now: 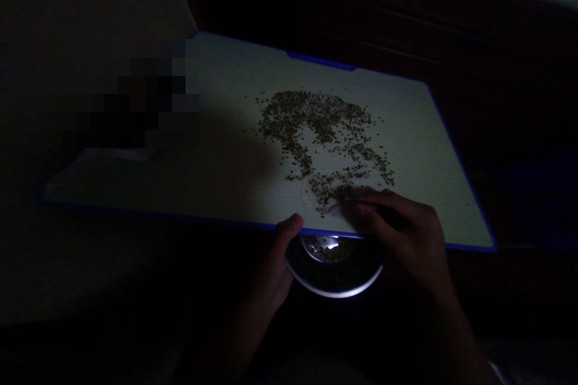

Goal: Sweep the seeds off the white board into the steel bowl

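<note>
On a white board with a blue edge [456,192] lies a loose spread of small dark grains [311,109], seeds or pulses. They thin into a ring-like trail that reaches the near edge. Below that edge is a shiny metal bowl [343,293] with some grains inside; the board hides its far part. My left hand [280,258] is closed round the bowl's left side, its thumb up at the board's edge. My right hand [406,228] pinches a thin, pale, curved-edged piece [338,210] low over the board beside the nearest grains. Darkness hides its exact kind.
Another person, blurred out by blocky pixels, is at the board's left end, with a pale flat thing [120,154] there. A pale wall or panel [90,0] is at the upper left. Dark wooden-looking surfaces surround the board, and light is very dim.
</note>
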`<action>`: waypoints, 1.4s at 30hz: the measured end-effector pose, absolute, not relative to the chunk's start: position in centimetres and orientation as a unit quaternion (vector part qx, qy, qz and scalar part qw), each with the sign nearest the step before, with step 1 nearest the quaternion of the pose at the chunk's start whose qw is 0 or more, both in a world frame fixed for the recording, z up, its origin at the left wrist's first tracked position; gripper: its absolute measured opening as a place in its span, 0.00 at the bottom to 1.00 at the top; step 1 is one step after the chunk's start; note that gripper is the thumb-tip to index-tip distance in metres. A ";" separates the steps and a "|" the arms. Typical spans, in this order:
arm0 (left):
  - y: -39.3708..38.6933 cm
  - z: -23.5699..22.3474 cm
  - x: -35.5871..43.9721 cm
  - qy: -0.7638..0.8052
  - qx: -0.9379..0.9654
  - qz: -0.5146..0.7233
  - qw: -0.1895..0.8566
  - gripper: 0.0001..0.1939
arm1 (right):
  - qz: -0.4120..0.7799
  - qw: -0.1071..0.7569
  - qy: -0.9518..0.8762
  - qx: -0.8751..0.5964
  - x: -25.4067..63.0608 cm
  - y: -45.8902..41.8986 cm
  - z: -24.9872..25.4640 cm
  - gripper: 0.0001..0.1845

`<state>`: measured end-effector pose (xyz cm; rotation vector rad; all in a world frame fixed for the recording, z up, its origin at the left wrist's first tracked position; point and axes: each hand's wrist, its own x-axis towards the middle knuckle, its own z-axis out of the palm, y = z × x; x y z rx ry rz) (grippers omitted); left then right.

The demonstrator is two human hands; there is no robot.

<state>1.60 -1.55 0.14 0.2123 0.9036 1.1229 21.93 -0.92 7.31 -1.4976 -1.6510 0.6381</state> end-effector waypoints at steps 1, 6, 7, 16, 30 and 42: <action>-1.5 0.2 1.6 0.414 0.097 0.515 0.744 0.14 | 0.244 0.403 -0.647 -0.600 21.9 -0.9 7.2 0.07; -1.5 0.4 1.5 0.419 0.094 0.501 0.751 0.14 | 0.237 0.417 -0.634 -0.607 21.8 -0.9 7.1 0.06; -1.5 0.5 1.5 0.419 0.093 0.501 0.751 0.14 | 0.244 0.417 -0.636 -0.602 21.8 -0.9 7.2 0.06; -1.6 0.4 1.6 0.407 0.101 0.501 0.757 0.15 | 0.274 0.405 -0.656 -0.575 22.0 -0.9 7.7 0.08; -1.6 0.4 1.6 0.409 0.095 0.498 0.758 0.14 | 0.298 0.394 -0.666 -0.558 22.1 -0.9 7.9 0.06; -1.5 0.4 1.5 0.429 0.091 0.487 0.755 0.12 | 0.318 0.409 -0.661 -0.543 22.2 -1.0 8.0 0.05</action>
